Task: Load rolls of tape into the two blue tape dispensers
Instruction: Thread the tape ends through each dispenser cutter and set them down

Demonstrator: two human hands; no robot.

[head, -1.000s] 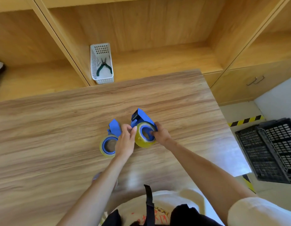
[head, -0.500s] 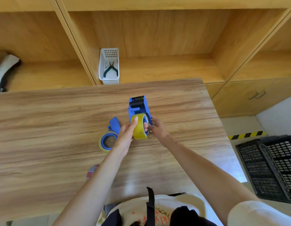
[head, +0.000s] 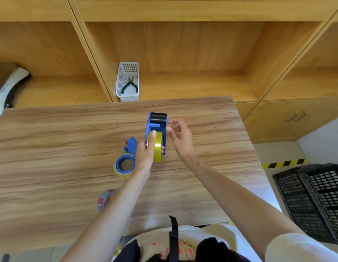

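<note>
Blue plastic dominates the middle of the frame, where a person loads an upright tape dispenser [head: 156, 127] on a wood-grain worktop [head: 50, 148]. Left hand [head: 145, 156] is closed around a yellow roll of tape [head: 158, 148] that sits on edge in the dispenser's body, thumb across the top of the roll and fingertips showing on its far side. Right hand [head: 180, 138] is just right of the dispenser with fingers loosely curled and partly open, holding nothing that can be made out; whether the fingertips touch the blue housing cannot be told. The dispenser's black roller and toothed cutter point toward the top of the frame.

Just left of the left hand, a second blue dispenser [head: 126, 159] lies flat on the worktop with a yellowish roll around its hub. Lower down, partly hidden behind the left forearm, a red-and-white roll of tape [head: 104, 199] lies near the worktop's front edge.

Above the worktop, wooden shelving fills the upper frame; a white mesh basket [head: 128, 82] holding green-handled pliers [head: 130, 86] stands on the shelf. At lower right, black plastic crates [head: 312, 201] stand on the floor beside a strip of yellow-and-black hazard tape [head: 283, 163].
</note>
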